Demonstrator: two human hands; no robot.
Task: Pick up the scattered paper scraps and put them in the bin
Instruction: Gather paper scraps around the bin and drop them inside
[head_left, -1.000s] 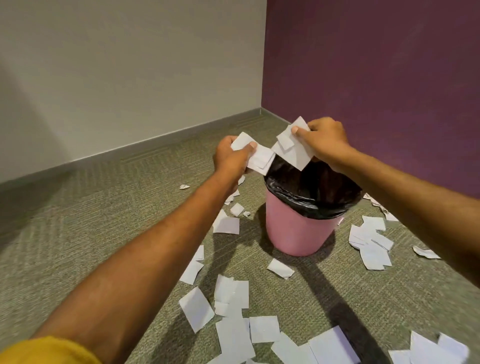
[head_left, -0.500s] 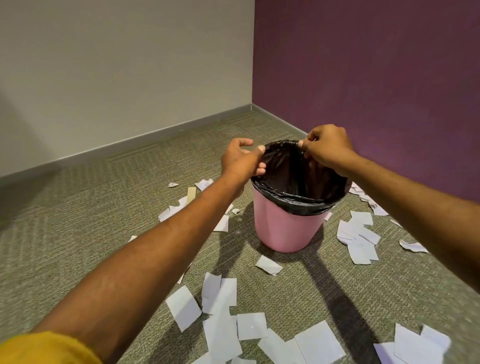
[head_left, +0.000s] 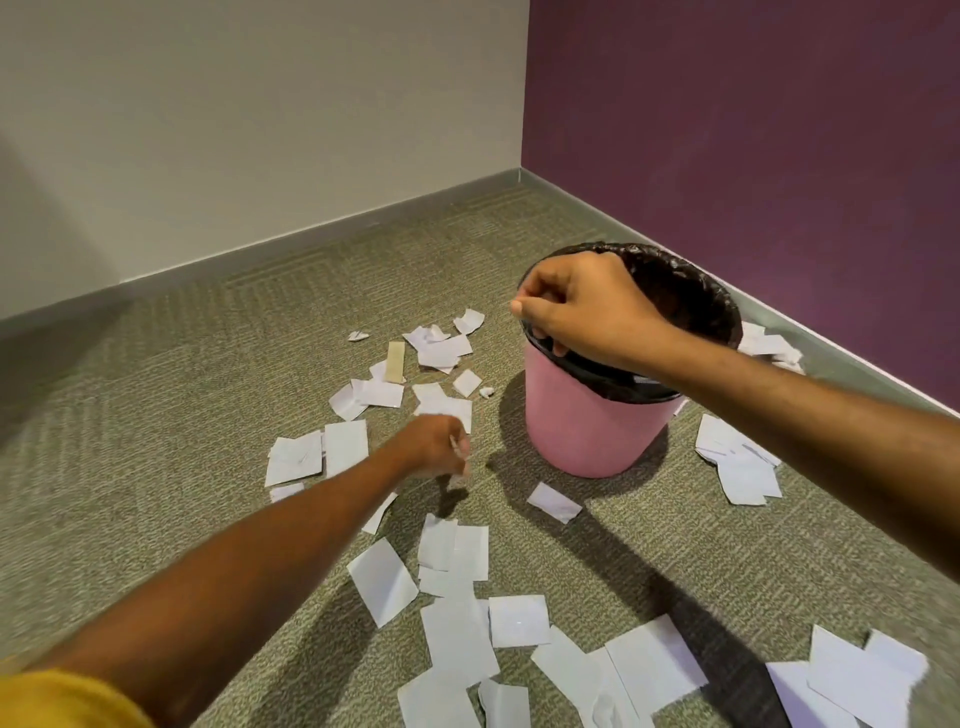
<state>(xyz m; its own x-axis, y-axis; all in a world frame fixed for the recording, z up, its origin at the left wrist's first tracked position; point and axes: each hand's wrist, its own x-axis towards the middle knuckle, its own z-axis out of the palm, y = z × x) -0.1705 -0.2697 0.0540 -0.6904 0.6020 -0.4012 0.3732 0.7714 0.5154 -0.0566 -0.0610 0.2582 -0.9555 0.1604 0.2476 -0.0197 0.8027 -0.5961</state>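
Observation:
A pink bin (head_left: 587, 426) with a black liner (head_left: 691, 296) stands on the green carpet near the room's corner. My right hand (head_left: 587, 312) sits on the bin's near-left rim, fingers curled over the edge and thumb pinched to the index finger. Low to the left of the bin, my left hand (head_left: 436, 447) hovers just above the floor, blurred, fingers curled; a white sliver shows at its fingertips. White paper scraps lie all around: one (head_left: 553, 501) in front of the bin, a pile (head_left: 743, 467) to its right, several (head_left: 457, 623) near me.
More scraps (head_left: 441, 345) and a tan cardboard strip (head_left: 396, 362) lie behind my left hand. The purple wall (head_left: 753, 130) runs close behind the bin, with scraps (head_left: 769, 345) at its base. The pale wall (head_left: 260, 130) stands farther off to the left.
Both hands let their scraps fall into the bin. Then my left hand dropped down and left toward the floor scraps, and my right hand came to the bin's near rim.

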